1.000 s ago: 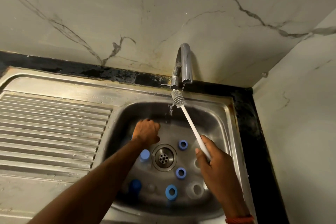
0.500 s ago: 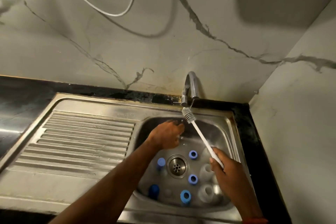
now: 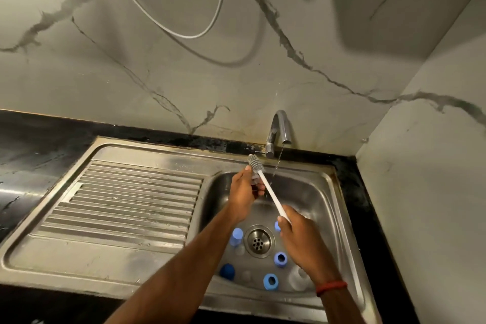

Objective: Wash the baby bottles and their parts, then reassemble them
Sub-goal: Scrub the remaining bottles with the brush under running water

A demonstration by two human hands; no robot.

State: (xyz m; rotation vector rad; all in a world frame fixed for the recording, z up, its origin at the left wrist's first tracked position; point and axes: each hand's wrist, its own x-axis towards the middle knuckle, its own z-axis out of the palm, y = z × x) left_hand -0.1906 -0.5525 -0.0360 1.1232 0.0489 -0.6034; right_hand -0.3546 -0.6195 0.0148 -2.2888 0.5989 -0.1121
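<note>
- While a thin stream of water was let fall from the tap into the sink, a brush was held slantwise over the basin, its bristled head raised just left of the stream.
- The right hand was wrapped round the lower end of the white handle, fingers curled tight. That far-end grip was judged to give leverage for pushing and twisting the head.
- The left hand was curled round a small clear part at the neck of the brush, just below the bristles. What part it was could not be told, since it was blurred and half covered by the fingers.
- The part was kept over the basin and near the water, presumably so that drips would be caught by the sink rather than the black tabletop.
- The other pieces were left on the sink floor around the drain:
  - a pale blue cap just to its left
  - a dark blue cap nearer the front
  - a blue ring to its right
  - a second blue ring at the front
  - a clear bottle beside the right wrist
- No two pieces were seen joined, so washing was judged to be under way and reassembly not yet begun.
</note>
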